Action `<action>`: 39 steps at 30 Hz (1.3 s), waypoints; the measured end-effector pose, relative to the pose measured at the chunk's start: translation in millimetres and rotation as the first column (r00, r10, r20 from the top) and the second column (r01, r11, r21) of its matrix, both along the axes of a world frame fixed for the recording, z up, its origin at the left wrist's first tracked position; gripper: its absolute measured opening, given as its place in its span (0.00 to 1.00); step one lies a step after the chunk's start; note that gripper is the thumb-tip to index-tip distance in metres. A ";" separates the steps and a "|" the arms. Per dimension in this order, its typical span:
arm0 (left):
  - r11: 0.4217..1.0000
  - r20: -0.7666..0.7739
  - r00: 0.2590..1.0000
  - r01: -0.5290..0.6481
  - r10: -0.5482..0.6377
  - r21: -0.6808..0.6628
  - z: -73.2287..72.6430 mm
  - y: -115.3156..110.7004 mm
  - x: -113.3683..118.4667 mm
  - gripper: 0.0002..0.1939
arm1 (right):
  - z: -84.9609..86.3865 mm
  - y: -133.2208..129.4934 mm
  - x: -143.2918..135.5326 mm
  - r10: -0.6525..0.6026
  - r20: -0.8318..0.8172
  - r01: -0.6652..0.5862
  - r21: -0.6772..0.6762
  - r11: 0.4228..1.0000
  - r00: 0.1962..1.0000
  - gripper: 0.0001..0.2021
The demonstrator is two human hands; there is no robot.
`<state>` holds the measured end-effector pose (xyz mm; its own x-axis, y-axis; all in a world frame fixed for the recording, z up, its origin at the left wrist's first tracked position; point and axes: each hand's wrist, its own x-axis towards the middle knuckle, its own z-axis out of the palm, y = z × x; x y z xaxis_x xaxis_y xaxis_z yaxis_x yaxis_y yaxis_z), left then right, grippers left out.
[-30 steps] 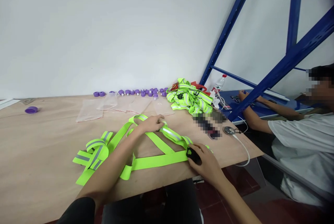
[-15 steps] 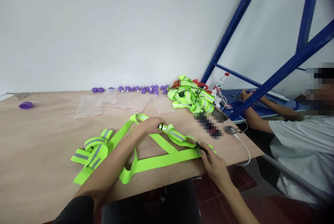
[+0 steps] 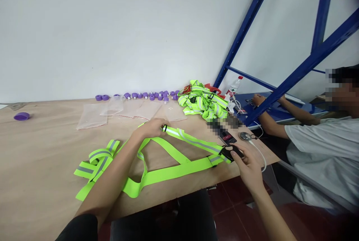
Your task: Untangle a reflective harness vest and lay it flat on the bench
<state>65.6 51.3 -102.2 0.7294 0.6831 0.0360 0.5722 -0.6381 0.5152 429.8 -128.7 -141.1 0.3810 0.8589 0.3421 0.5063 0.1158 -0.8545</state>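
- The left hand (image 3: 151, 128) is nearly closed, with its fingers on the end of the green strap (image 3: 193, 142), just beside a black slider (image 3: 164, 128); how deep the grip goes, I cannot tell.
- The right hand (image 3: 248, 162) pinches the black buckle (image 3: 230, 152) between thumb and fingers, almost shut.
- Between the hands the green strap runs nearly straight, probably because each end is held.
- Below the hands, a wide green band (image 3: 168, 173) lies on the desk (image 3: 50, 136), joined with the strap work; its looped part (image 3: 102, 156) is beside the left forearm, loose since no fingers hold it.
- Beyond the left hand are flat clear bags (image 3: 91, 115) and, along the wall, purple round pieces (image 3: 151, 95).
- Beyond and between the hands is a pile of green straps (image 3: 202, 100), perhaps put there to leave working room.
- Past the right hand, another person's sleeve (image 3: 303, 134) shows.
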 end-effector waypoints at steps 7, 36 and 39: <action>0.994 -0.045 0.994 -0.102 0.100 -0.038 10.6 -2.3 -10.2 0.21 | 0.8 5.8 15.7 0.020 -0.421 0.005 0.059 0.998 0.907 0.19; 0.935 0.241 0.950 -0.256 0.196 0.246 16.6 7.0 -36.8 0.19 | 3.1 18.3 -10.8 0.045 -0.768 -0.281 -0.179 0.943 0.639 0.18; 0.942 0.048 0.962 -0.272 0.268 0.195 -0.1 5.4 -22.4 0.21 | 3.3 22.6 -19.0 0.060 -0.793 -0.286 -0.146 0.947 0.606 0.17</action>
